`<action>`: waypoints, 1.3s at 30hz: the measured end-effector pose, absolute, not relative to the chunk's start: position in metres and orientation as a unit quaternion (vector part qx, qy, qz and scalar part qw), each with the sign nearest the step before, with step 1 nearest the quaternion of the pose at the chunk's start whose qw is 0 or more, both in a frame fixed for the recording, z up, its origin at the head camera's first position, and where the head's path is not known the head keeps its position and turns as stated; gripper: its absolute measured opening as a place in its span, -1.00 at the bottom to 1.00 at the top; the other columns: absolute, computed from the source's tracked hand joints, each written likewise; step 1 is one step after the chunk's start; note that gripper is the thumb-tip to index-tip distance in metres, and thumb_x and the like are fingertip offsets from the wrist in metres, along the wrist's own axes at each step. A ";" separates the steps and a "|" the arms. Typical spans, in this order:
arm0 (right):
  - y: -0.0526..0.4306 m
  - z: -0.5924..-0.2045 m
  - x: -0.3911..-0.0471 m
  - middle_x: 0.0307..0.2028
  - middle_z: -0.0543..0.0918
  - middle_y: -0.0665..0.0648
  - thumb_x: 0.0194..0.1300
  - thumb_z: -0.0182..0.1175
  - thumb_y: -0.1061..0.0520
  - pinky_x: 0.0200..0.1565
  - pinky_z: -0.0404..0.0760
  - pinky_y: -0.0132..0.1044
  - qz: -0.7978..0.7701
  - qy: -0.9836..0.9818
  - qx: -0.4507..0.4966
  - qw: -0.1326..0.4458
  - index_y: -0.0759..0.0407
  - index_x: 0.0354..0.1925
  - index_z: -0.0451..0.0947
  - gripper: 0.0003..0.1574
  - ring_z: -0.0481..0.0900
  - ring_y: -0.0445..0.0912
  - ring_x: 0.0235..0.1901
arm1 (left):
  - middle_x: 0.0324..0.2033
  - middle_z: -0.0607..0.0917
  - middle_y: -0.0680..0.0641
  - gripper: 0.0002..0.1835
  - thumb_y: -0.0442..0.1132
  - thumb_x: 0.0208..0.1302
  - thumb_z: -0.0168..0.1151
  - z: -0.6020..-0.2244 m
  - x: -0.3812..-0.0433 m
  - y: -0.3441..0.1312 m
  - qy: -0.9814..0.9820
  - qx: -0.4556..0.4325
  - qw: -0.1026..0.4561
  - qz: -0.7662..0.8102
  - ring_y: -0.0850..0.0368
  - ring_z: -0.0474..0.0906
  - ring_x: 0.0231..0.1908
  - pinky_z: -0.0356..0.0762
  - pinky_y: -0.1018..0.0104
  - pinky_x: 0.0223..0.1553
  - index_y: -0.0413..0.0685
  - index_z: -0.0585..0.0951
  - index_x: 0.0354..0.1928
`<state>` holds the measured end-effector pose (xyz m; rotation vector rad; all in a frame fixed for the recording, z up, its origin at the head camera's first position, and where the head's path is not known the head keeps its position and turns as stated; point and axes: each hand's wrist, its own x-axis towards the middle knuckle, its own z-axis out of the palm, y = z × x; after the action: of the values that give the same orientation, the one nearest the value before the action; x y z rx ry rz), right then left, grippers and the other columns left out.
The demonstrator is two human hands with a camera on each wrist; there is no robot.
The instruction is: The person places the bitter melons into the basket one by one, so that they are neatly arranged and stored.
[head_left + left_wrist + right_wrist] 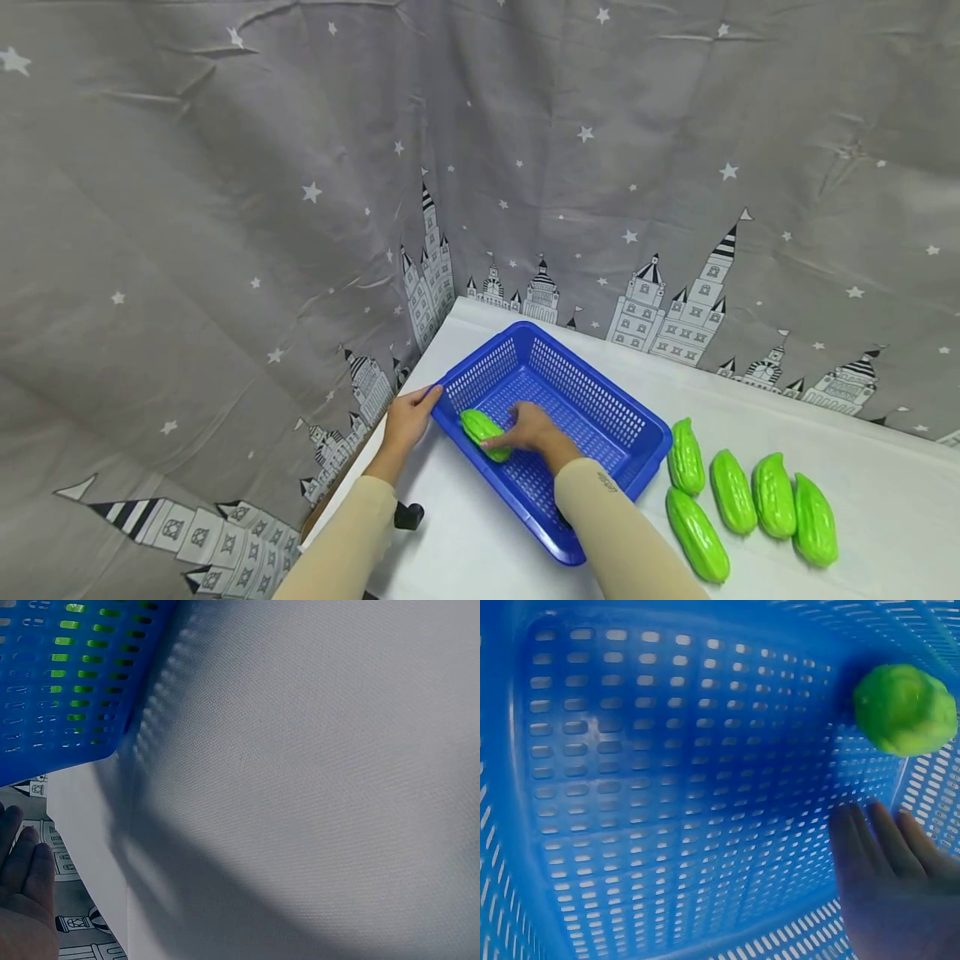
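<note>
A blue plastic basket (570, 367) with slotted walls stands on the white table. Inside it, near the left end, lies a bright green bitter melon (480, 427), seen nearly end-on in the right wrist view. My left hand (408, 421) holds the basket's left corner, thumb at the rim; its other fingers (39, 874) show straight just outside the wall. Reaching into the basket, my right hand (534, 427) is spread over the melon, its thumb overlapping it in the head view. The right fingers (889, 844) extend straight over the slotted floor, apart from the melon.
Several more green bitter melons (774, 496) lie on the white table (885, 533) right of the basket. A grey curtain (675, 150) printed with castles and stars hangs behind and to the left. A small black object (408, 517) shows beside my left sleeve.
</note>
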<state>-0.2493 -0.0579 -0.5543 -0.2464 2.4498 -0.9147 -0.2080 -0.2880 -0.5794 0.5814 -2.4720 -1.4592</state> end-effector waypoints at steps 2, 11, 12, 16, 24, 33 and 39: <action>-0.054 -0.551 -0.250 0.24 0.51 0.33 -0.14 0.61 -0.33 0.26 0.43 0.16 -0.359 0.902 -0.076 0.227 0.31 0.36 0.37 0.28 0.41 0.25 0.28 | 0.02 0.72 -0.19 -0.43 0.17 0.36 0.27 -0.579 -0.209 -0.286 -0.841 0.195 0.106 -0.493 -0.17 0.53 0.22 0.40 -0.07 0.28 -0.15 0.68 0.14; -0.038 -0.548 -0.253 0.38 0.37 0.35 -0.14 0.59 -0.39 0.33 0.33 0.19 -0.393 0.896 -0.057 0.198 0.27 0.45 0.26 0.40 0.26 0.28 0.39 | 0.02 0.72 -0.19 -0.41 0.20 0.36 0.25 -0.580 -0.213 -0.273 -0.846 0.193 0.091 -0.489 -0.20 0.52 0.22 0.38 -0.10 0.28 -0.15 0.68 0.14; -0.036 -0.548 -0.253 0.40 0.35 0.34 -0.15 0.59 -0.38 0.33 0.31 0.20 -0.400 0.896 -0.059 0.187 0.26 0.47 0.23 0.43 0.24 0.28 0.40 | 0.02 0.72 -0.20 -0.41 0.20 0.36 0.25 -0.580 -0.214 -0.272 -0.847 0.191 0.091 -0.488 -0.20 0.52 0.22 0.38 -0.11 0.28 -0.15 0.68 0.15; -0.029 -0.549 -0.256 0.52 0.17 0.23 -0.21 0.62 -0.38 0.41 0.18 0.14 -0.425 0.895 -0.110 0.076 0.14 0.57 0.06 0.57 0.11 0.21 0.48 | 0.03 0.71 -0.20 -0.39 0.23 0.36 0.24 -0.582 -0.216 -0.269 -0.851 0.188 0.089 -0.483 -0.21 0.52 0.22 0.39 -0.12 0.27 -0.14 0.68 0.15; -0.013 -0.538 -0.259 0.56 0.07 0.13 -0.26 0.63 -0.39 0.45 0.09 0.03 -0.452 0.880 -0.144 -0.027 0.11 0.59 -0.02 0.66 0.04 0.09 0.52 | 0.04 0.71 -0.20 -0.38 0.25 0.35 0.23 -0.584 -0.219 -0.265 -0.855 0.183 0.085 -0.477 -0.21 0.49 0.24 0.36 -0.12 0.29 -0.11 0.68 0.16; 0.038 -0.505 -0.275 0.55 0.10 0.11 -0.15 0.57 -0.42 0.43 0.12 0.13 -0.465 0.879 -0.093 -0.044 -0.02 0.60 0.00 0.54 0.05 0.11 0.51 | 0.09 0.67 -0.25 -0.33 0.27 0.37 0.20 -0.581 -0.216 -0.277 -0.856 0.189 0.080 -0.474 -0.24 0.44 0.28 0.31 -0.15 0.31 -0.17 0.64 0.20; 0.104 -0.495 -0.283 0.52 0.16 0.20 -0.09 0.57 -0.36 0.43 0.13 0.15 -0.465 0.879 -0.031 -0.102 0.05 0.58 0.06 0.46 0.08 0.18 0.49 | 0.13 0.64 -0.26 -0.24 0.35 0.37 0.12 -0.580 -0.212 -0.291 -0.862 0.201 0.071 -0.460 -0.28 0.38 0.32 0.25 -0.16 0.35 -0.18 0.60 0.25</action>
<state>-0.2833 0.1038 -0.4952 -0.1048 2.9557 -1.5630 -0.2121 -0.2911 -0.5797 0.6039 -2.5910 -1.3838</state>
